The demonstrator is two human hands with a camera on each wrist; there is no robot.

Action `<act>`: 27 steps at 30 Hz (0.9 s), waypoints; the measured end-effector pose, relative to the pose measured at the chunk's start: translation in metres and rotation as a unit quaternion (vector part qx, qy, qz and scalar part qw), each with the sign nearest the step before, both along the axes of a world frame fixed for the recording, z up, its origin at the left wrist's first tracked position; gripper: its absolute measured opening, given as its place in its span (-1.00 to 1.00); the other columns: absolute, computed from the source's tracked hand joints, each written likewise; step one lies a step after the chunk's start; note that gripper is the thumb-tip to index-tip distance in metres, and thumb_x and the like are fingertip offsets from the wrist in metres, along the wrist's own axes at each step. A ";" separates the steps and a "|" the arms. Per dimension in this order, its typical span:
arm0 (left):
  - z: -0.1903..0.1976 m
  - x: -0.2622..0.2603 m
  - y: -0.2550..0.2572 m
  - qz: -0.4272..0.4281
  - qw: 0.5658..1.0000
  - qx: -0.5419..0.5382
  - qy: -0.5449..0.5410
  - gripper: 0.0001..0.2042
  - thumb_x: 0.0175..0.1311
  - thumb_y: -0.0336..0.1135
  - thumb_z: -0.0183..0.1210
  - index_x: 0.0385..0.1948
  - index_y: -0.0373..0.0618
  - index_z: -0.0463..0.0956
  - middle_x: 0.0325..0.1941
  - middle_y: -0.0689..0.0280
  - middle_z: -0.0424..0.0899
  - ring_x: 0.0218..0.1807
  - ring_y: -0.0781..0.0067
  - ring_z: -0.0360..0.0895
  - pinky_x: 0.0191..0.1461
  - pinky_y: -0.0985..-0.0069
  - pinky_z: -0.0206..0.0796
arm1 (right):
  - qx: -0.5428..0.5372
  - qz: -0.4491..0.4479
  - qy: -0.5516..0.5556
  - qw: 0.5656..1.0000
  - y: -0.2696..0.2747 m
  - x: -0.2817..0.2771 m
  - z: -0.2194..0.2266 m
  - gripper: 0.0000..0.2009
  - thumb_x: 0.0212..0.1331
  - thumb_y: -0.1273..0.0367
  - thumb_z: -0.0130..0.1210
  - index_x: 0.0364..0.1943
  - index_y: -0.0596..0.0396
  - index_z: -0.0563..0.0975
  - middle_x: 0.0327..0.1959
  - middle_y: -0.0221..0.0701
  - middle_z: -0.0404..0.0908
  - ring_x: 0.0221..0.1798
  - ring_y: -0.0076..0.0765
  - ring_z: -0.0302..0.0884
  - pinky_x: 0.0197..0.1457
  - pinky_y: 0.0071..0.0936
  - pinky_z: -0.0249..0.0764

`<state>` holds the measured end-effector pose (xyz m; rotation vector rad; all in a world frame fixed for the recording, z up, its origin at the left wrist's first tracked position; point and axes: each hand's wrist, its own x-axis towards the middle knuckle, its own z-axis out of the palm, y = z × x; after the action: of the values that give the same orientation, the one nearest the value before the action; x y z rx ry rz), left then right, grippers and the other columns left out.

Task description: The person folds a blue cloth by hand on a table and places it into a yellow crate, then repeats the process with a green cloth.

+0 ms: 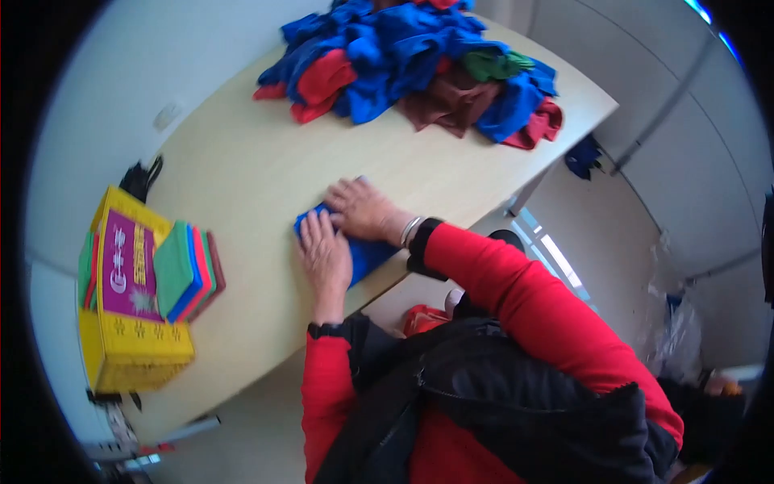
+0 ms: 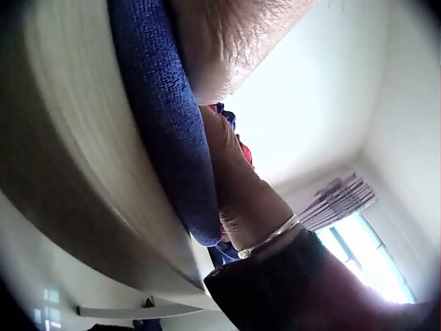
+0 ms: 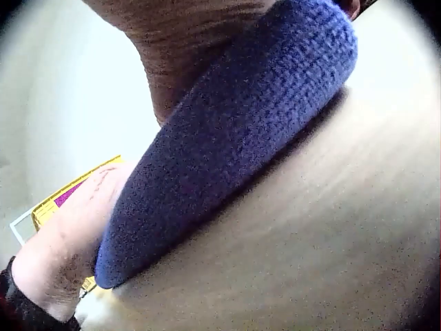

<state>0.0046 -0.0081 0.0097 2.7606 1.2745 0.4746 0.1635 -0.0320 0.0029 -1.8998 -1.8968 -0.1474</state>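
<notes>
A folded blue towel (image 1: 372, 256) lies near the front edge of the table (image 1: 266, 173). My left hand (image 1: 326, 254) rests flat on its left part, fingers extended away from me. Across the far part, my right hand (image 1: 364, 211) presses with straight fingers, its fingertips close to the left hand's. Seen from the left wrist, the towel (image 2: 165, 124) shows a thick rounded edge on the tabletop. The right wrist view also has the towel (image 3: 227, 152) under the palm, several layers thick.
A heap of blue, red, brown and green cloths (image 1: 395, 60) covers the table's far side. At the left stands a yellow box (image 1: 141, 355) with folded green, blue, red and brown cloths (image 1: 181, 270) against it. A black item (image 1: 141, 177) lies behind the box.
</notes>
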 end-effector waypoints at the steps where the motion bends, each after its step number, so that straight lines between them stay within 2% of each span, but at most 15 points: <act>1: 0.002 0.001 -0.001 -0.009 1.000 0.015 -0.018 -0.49 0.51 -0.11 -0.11 0.41 -0.12 0.26 0.56 0.14 0.19 0.58 0.10 0.07 0.60 0.08 -0.14 | -0.035 -0.002 -0.011 0.999 0.002 0.003 0.008 -0.50 0.38 0.04 -0.11 0.26 -0.01 0.45 0.36 -0.19 0.41 0.48 -0.02 0.22 0.55 -0.01 0.04; 2: 0.000 0.000 0.001 0.016 1.000 0.009 -0.015 -0.49 0.51 -0.11 -0.11 0.41 -0.12 0.26 0.56 0.14 0.19 0.58 0.10 0.07 0.60 0.08 -0.14 | -0.064 -0.004 -0.005 0.998 0.002 0.005 0.016 -0.49 0.40 0.05 -0.12 0.30 0.00 0.43 0.39 -0.19 0.38 0.50 -0.06 0.20 0.56 -0.02 0.02; 4: -0.004 -0.002 0.002 -0.019 0.998 0.039 -0.040 -0.47 0.50 -0.08 -0.08 0.41 -0.12 0.26 0.56 0.12 0.19 0.58 0.09 0.07 0.59 0.00 -0.12 | -0.102 0.013 -0.005 0.995 0.001 0.007 0.021 -0.48 0.41 0.05 -0.13 0.34 0.01 0.40 0.43 -0.20 0.35 0.52 -0.10 0.18 0.57 -0.03 0.00; 6: 0.000 -0.003 -0.002 0.002 0.999 0.030 -0.041 -0.46 0.49 -0.07 -0.07 0.41 -0.12 0.26 0.56 0.12 0.19 0.58 0.08 0.08 0.58 -0.03 -0.11 | -0.045 -0.020 0.023 0.999 0.002 0.011 0.011 -0.47 0.40 0.03 -0.11 0.33 -0.03 0.41 0.39 -0.22 0.39 0.50 -0.10 0.21 0.53 0.00 0.07; 8: 0.004 -0.008 -0.004 -0.002 0.999 0.026 -0.041 -0.45 0.49 -0.06 -0.05 0.41 -0.13 0.25 0.55 0.10 0.20 0.57 0.05 0.08 0.56 -0.08 -0.10 | -0.047 -0.019 0.034 0.998 -0.005 0.009 0.011 -0.47 0.41 0.03 -0.11 0.34 -0.03 0.40 0.40 -0.23 0.38 0.50 -0.10 0.21 0.53 -0.01 0.07; 10: 0.007 -0.016 -0.003 0.014 0.999 0.018 -0.044 -0.45 0.49 -0.05 -0.06 0.42 -0.13 0.24 0.55 0.11 0.20 0.57 0.04 0.08 0.56 -0.08 -0.10 | -0.042 -0.050 0.058 0.996 -0.010 0.012 0.014 -0.47 0.41 0.03 -0.12 0.35 -0.02 0.39 0.41 -0.23 0.37 0.50 -0.12 0.21 0.54 -0.02 0.07; 15: 0.015 -0.028 -0.003 0.042 0.999 0.006 -0.021 -0.45 0.51 -0.06 -0.10 0.42 -0.16 0.20 0.54 0.10 0.21 0.55 0.02 0.11 0.56 -0.08 -0.10 | -0.024 -0.058 0.047 0.997 -0.029 0.015 0.012 -0.48 0.42 0.06 -0.11 0.35 0.01 0.38 0.43 -0.21 0.34 0.51 -0.06 0.18 0.54 0.01 0.06; 18: 0.023 -0.030 -0.005 0.055 0.998 0.029 -0.002 -0.47 0.52 -0.08 -0.11 0.41 -0.17 0.21 0.53 0.08 0.22 0.54 0.00 0.13 0.56 -0.09 -0.10 | -0.047 -0.094 -0.062 0.993 -0.035 0.005 0.027 -0.45 0.43 0.08 -0.15 0.40 0.04 0.33 0.48 -0.19 0.27 0.55 0.00 0.10 0.56 0.04 0.03; 19: 0.024 -0.030 -0.008 0.060 0.997 0.045 0.005 -0.48 0.52 -0.10 -0.12 0.41 -0.17 0.22 0.53 0.07 0.22 0.54 0.00 0.14 0.56 -0.09 -0.09 | -0.044 -0.094 -0.062 0.993 -0.037 -0.002 0.030 -0.45 0.43 0.08 -0.15 0.40 0.04 0.33 0.48 -0.19 0.27 0.55 0.00 0.10 0.56 0.04 0.03; 21: 0.025 -0.023 -0.009 0.065 0.996 0.060 0.011 -0.49 0.53 -0.11 -0.13 0.41 -0.18 0.22 0.53 0.06 0.22 0.53 -0.01 0.15 0.55 -0.09 -0.09 | -0.028 -0.039 -0.055 0.997 -0.041 -0.024 0.035 -0.44 0.42 0.09 -0.14 0.41 0.04 0.31 0.49 -0.19 0.25 0.56 0.02 0.08 0.56 0.05 0.02; 22: 0.025 -0.018 -0.009 0.041 0.997 0.065 -0.005 -0.50 0.53 -0.11 -0.12 0.38 -0.19 0.26 0.51 0.06 0.25 0.53 0.00 0.15 0.55 -0.07 -0.09 | -0.021 -0.011 -0.050 0.998 -0.042 -0.031 0.032 -0.44 0.41 0.09 -0.14 0.41 0.04 0.30 0.50 -0.20 0.23 0.56 0.04 0.08 0.56 0.06 0.01; 24: 0.025 -0.011 -0.007 -0.005 0.996 0.075 -0.037 -0.51 0.53 -0.10 -0.11 0.33 -0.22 0.32 0.47 0.07 0.31 0.53 0.02 0.16 0.56 -0.03 -0.08 | -0.027 -0.009 -0.052 0.998 -0.040 -0.036 0.022 -0.44 0.41 0.09 -0.14 0.42 0.04 0.30 0.51 -0.20 0.23 0.57 0.03 0.07 0.57 0.05 0.00; 27: 0.009 -0.007 0.004 -0.015 0.995 0.034 -0.090 -0.50 0.53 -0.08 -0.12 0.33 -0.23 0.33 0.47 0.07 0.31 0.53 0.05 0.16 0.56 0.01 -0.07 | -0.038 -0.006 -0.058 0.998 -0.036 -0.036 0.013 -0.43 0.40 0.09 -0.14 0.42 0.03 0.29 0.52 -0.21 0.21 0.57 0.01 0.06 0.58 0.04 -0.03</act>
<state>-0.0026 -0.0042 0.0182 2.7124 1.1950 0.7574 0.1277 -0.0680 0.0161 -1.9921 -1.9934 -0.1968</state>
